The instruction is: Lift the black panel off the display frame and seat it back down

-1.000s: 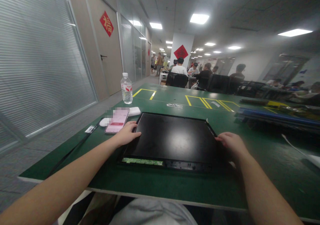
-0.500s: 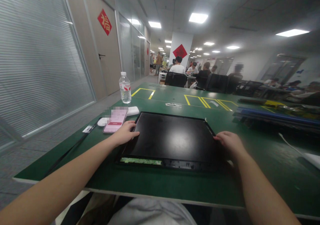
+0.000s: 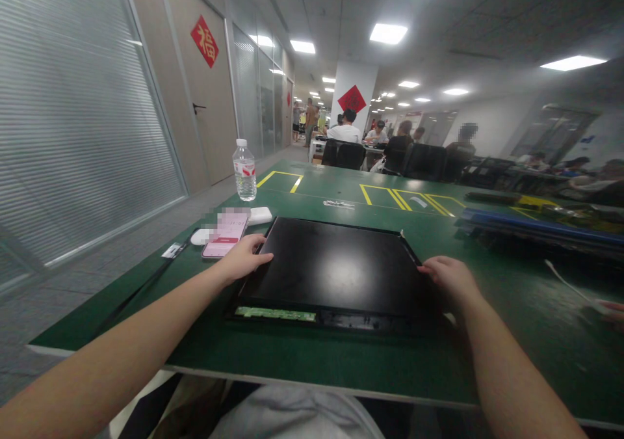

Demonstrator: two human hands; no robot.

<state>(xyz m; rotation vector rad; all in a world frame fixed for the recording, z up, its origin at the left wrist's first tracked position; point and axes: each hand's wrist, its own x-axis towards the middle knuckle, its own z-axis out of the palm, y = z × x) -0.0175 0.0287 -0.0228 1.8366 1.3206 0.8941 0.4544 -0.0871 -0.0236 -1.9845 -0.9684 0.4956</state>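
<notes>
A black display panel (image 3: 336,266) lies screen up on the green table, in a thin dark frame. Along its near edge shows a strip of green circuit board (image 3: 275,313). My left hand (image 3: 247,257) grips the panel's left edge, thumb on top and fingers around the side. At the right edge, my right hand (image 3: 448,275) pinches the rim between thumb and fingers. A small pale tab (image 3: 402,234) sticks up at the far right corner. The undersides of my fingers are hidden.
Left of the panel lie a lit phone (image 3: 227,234), a white case (image 3: 260,216) and a black strap (image 3: 141,289). A water bottle (image 3: 244,171) stands behind them. Blue-edged dark panels (image 3: 531,231) are stacked at right, near a white cable (image 3: 568,283) and another person's hand (image 3: 613,310).
My hands and the display panel stay nearly where they were. At the far right, another person's hand has come into view and the white thing by the cable has gone from sight.
</notes>
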